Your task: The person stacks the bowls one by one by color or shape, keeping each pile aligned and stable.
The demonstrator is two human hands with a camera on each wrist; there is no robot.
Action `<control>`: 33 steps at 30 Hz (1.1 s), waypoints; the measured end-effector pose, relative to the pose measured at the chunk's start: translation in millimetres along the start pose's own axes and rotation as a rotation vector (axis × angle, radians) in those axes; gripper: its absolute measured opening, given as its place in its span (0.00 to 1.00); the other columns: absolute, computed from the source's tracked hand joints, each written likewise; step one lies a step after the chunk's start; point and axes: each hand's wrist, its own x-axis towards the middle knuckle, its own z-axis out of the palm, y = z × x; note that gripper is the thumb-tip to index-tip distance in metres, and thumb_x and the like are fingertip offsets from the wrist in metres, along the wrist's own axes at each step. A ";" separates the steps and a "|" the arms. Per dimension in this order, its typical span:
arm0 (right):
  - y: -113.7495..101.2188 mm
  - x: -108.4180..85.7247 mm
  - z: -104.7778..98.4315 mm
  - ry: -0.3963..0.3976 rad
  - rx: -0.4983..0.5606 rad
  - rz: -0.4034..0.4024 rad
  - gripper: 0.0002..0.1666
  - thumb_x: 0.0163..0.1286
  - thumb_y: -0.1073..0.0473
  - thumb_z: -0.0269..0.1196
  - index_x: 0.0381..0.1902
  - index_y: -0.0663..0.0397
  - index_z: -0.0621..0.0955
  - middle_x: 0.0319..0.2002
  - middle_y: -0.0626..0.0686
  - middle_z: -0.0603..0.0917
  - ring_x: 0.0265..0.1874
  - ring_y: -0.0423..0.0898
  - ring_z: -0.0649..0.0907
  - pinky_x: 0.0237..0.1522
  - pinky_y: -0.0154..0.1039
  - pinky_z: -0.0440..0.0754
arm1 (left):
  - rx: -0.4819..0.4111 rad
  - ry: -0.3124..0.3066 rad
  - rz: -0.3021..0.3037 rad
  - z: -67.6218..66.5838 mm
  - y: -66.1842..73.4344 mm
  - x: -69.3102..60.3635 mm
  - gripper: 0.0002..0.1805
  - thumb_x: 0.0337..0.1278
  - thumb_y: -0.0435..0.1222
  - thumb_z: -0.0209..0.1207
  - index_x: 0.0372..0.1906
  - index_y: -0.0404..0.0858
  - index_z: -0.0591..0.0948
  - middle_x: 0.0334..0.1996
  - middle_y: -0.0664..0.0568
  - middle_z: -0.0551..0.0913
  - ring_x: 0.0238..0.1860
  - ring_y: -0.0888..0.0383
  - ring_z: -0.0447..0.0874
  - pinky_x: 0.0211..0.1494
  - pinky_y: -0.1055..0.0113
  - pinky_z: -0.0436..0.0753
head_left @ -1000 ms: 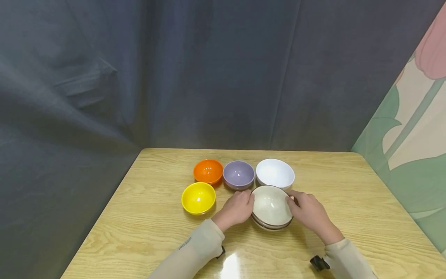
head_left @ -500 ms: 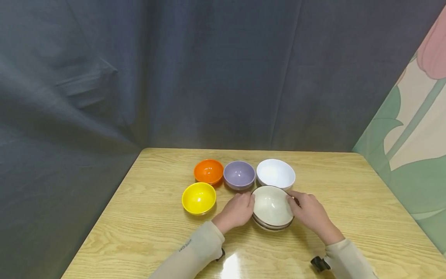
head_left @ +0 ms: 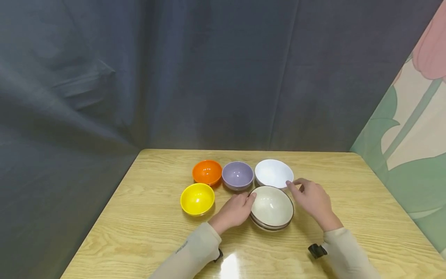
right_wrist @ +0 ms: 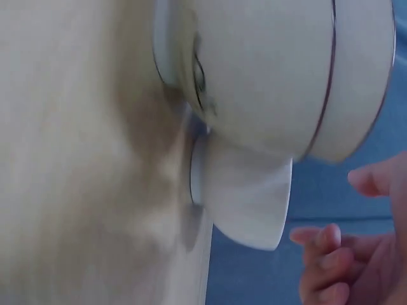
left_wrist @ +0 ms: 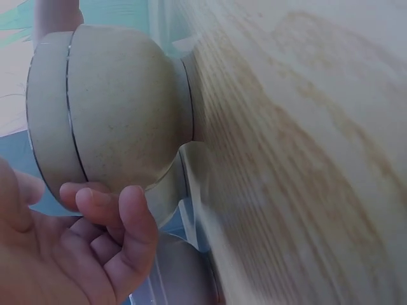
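Just right of lower centre in the head view, a stack of cream, dark-rimmed, ceramic-looking bowls [head_left: 272, 209] is sitting before a glossy white round bowl [head_left: 274, 173]. The left hand [head_left: 235, 209] is pinching the stack's left rim; the right hand [head_left: 313, 197] is hovering, fingers parted, holding nothing. One-sided pulling could be tipping the stack; whether it is touching the white bowl, I can't quite tell.

Cream bowls [head_left: 272, 206], dark-rimmed, nested, upright on table [head_left: 139, 228].

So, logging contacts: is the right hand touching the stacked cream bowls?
Apart: the right wrist view shows blue curtain between the right hand and cream bowls.
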 end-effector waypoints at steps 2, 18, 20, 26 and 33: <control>5.0 10.0 -1.8 0.027 0.013 0.018 0.38 0.74 0.34 0.51 0.57 0.65 0.79 0.27 0.54 0.81 0.21 0.47 0.75 0.19 0.40 0.69 | -0.014 -0.012 -0.011 -1.1 0.0 -2.1 0.35 0.79 0.56 0.32 0.66 0.34 0.74 0.60 0.42 0.80 0.62 0.49 0.77 0.67 0.52 0.74; 43.8 62.3 20.2 -0.102 0.139 -0.024 0.35 0.77 0.44 0.52 0.64 0.72 0.71 0.30 0.59 0.85 0.26 0.48 0.81 0.28 0.41 0.76 | -0.057 -0.108 -0.063 -11.2 3.0 -23.0 0.42 0.75 0.63 0.30 0.77 0.37 0.60 0.59 0.43 0.80 0.71 0.48 0.68 0.73 0.48 0.66; 44.9 64.2 23.8 -0.138 0.190 -0.031 0.32 0.78 0.49 0.51 0.63 0.74 0.70 0.29 0.59 0.85 0.25 0.48 0.82 0.28 0.40 0.77 | -0.054 -0.106 -0.072 -11.6 2.4 -24.0 0.42 0.75 0.63 0.30 0.76 0.36 0.61 0.56 0.44 0.82 0.71 0.47 0.68 0.72 0.47 0.66; 43.6 68.1 34.2 -0.172 0.269 -0.014 0.28 0.78 0.56 0.47 0.63 0.76 0.68 0.22 0.55 0.82 0.18 0.46 0.79 0.22 0.40 0.78 | -0.062 -0.102 -0.073 -12.4 2.0 -23.6 0.41 0.75 0.62 0.29 0.76 0.37 0.63 0.72 0.45 0.69 0.72 0.45 0.65 0.73 0.46 0.65; 43.8 62.4 38.7 -0.081 0.230 -0.006 0.27 0.75 0.61 0.42 0.63 0.78 0.69 0.40 0.70 0.84 0.35 0.57 0.84 0.37 0.45 0.80 | -0.068 -0.101 -0.069 -12.6 -0.4 -24.3 0.40 0.76 0.62 0.30 0.76 0.38 0.63 0.57 0.46 0.81 0.69 0.48 0.70 0.72 0.47 0.67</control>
